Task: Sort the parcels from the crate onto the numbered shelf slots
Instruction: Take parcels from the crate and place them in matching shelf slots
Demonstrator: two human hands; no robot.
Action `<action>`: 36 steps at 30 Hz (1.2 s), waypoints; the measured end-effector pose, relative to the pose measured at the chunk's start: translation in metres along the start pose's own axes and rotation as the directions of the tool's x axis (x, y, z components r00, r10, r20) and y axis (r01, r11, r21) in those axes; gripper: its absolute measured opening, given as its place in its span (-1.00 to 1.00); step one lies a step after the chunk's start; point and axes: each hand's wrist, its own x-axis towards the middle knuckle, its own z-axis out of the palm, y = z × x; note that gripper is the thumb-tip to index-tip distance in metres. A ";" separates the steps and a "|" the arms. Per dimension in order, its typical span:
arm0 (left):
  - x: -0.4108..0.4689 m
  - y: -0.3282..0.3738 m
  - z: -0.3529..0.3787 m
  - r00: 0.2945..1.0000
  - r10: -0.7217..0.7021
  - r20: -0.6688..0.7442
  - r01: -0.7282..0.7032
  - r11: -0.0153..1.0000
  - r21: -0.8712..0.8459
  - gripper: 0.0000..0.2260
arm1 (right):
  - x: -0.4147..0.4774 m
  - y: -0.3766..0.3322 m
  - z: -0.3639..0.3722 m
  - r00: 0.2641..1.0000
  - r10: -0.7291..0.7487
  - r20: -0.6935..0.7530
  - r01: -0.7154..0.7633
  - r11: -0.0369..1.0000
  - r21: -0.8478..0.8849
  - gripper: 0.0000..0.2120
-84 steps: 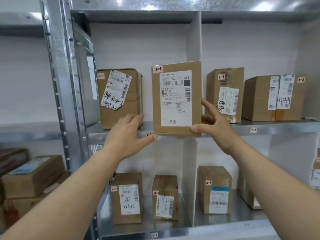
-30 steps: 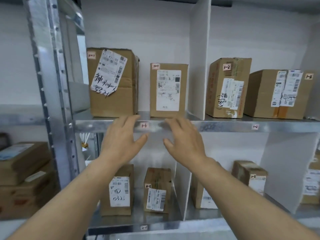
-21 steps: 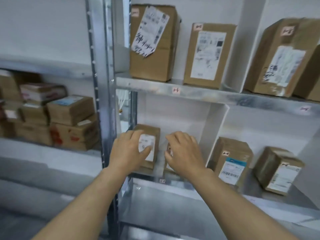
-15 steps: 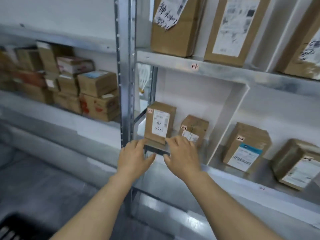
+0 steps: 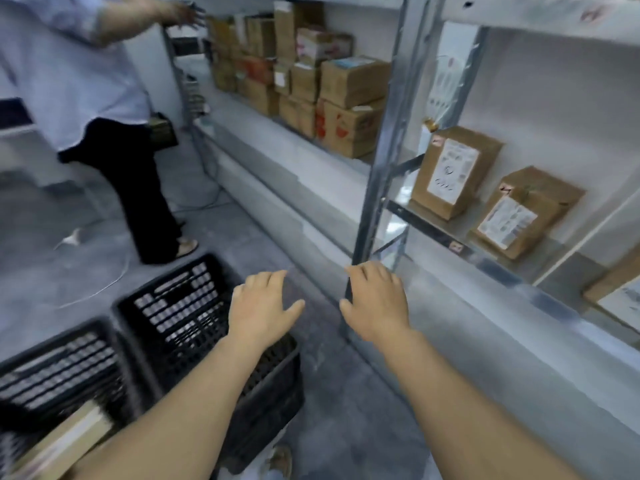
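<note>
My left hand (image 5: 260, 304) and my right hand (image 5: 375, 301) hang side by side, palms down, fingers relaxed, holding nothing. The left one is above the rim of a black plastic crate (image 5: 194, 317) on the floor. A second black crate (image 5: 59, 382) at the lower left has a brown parcel (image 5: 60, 441) in it. On the metal shelf (image 5: 485, 261) at the right stand two labelled cardboard parcels, a tall one (image 5: 453, 171) and a lower one (image 5: 526, 209).
Another person in a light shirt and dark trousers (image 5: 100, 109) stands at the upper left, reaching towards the shelves. Stacked cardboard boxes (image 5: 332, 88) fill the neighbouring rack. A metal upright (image 5: 384, 143) divides the racks. Grey floor (image 5: 332, 393) lies between crate and shelf.
I set the parcel on the upper shelf and let go. Both hands came down empty while my view swung left and down from the shelf to the crates on the floor.
</note>
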 end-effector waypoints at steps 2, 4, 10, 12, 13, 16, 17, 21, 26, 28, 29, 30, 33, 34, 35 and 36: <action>-0.017 -0.020 -0.005 0.998 -0.064 0.007 0.064 0.998 0.023 -0.41 | -0.003 -0.019 0.005 0.998 -0.068 0.004 0.068 0.998 0.004 -0.55; -0.032 -0.037 -0.010 0.993 -0.115 0.011 0.114 0.993 0.038 -0.41 | -0.005 -0.036 0.008 0.992 -0.127 0.003 0.127 0.992 0.006 -0.54; -0.062 -0.081 -0.018 0.974 -0.226 -0.014 0.227 0.974 0.024 -0.42 | -0.007 -0.078 0.014 0.970 -0.237 0.046 0.237 0.972 0.003 -0.59; -0.072 -0.097 -0.019 0.965 -0.264 -0.008 0.264 0.964 0.018 -0.41 | -0.006 -0.095 0.016 0.960 -0.275 0.052 0.276 0.961 -0.019 -0.58; -0.078 -0.107 -0.021 0.959 -0.284 -0.007 0.284 0.959 0.015 -0.41 | -0.006 -0.106 0.017 0.955 -0.292 0.054 0.294 0.955 -0.028 -0.58; -0.099 -0.144 -0.028 0.937 -0.348 -0.011 0.348 0.937 0.005 -0.41 | -0.004 -0.148 0.021 0.937 -0.343 0.066 0.346 0.938 -0.031 -0.58; -0.106 -0.158 -0.031 0.928 -0.372 -0.008 0.372 0.928 0.003 -0.40 | -0.004 -0.164 0.024 0.930 -0.360 0.072 0.362 0.932 -0.025 -0.57; -0.139 -0.219 -0.046 0.892 -0.451 -0.020 0.452 0.892 0.016 -0.39 | -0.010 -0.238 0.037 0.901 -0.425 0.088 0.427 0.904 -0.002 -0.57; -0.182 -0.300 -0.062 0.846 -0.534 0.003 0.534 0.846 -0.001 -0.40 | -0.022 -0.326 0.060 0.868 -0.479 0.128 0.482 0.876 0.008 -0.60; -0.198 -0.331 -0.064 0.823 -0.567 0.024 0.567 0.823 -0.017 -0.40 | -0.026 -0.358 0.068 0.859 -0.488 0.156 0.492 0.871 0.015 -0.60; -0.205 -0.346 -0.064 0.812 -0.583 0.035 0.584 0.812 -0.022 -0.40 | -0.027 -0.373 0.072 0.854 -0.491 0.168 0.496 0.868 0.015 -0.61; -0.212 -0.363 -0.063 0.802 -0.595 0.047 0.597 0.802 -0.023 -0.41 | -0.028 -0.389 0.078 0.851 -0.493 0.183 0.500 0.866 0.011 -0.61; -0.227 -0.395 -0.059 0.793 -0.606 0.068 0.608 0.793 -0.030 -0.41 | -0.030 -0.420 0.091 0.844 -0.491 0.217 0.501 0.865 0.006 -0.61; -0.231 -0.407 -0.056 0.790 -0.608 0.078 0.612 0.790 -0.034 -0.41 | -0.030 -0.431 0.097 0.842 -0.486 0.234 0.497 0.867 0.011 -0.59; -0.234 -0.416 -0.054 0.788 -0.609 0.088 0.614 0.789 -0.035 -0.42 | -0.030 -0.439 0.102 0.839 -0.480 0.255 0.492 0.870 0.019 -0.58; -0.236 -0.425 -0.050 0.782 -0.614 0.102 0.620 0.784 -0.035 -0.42 | -0.029 -0.447 0.109 0.835 -0.475 0.278 0.488 0.873 0.026 -0.57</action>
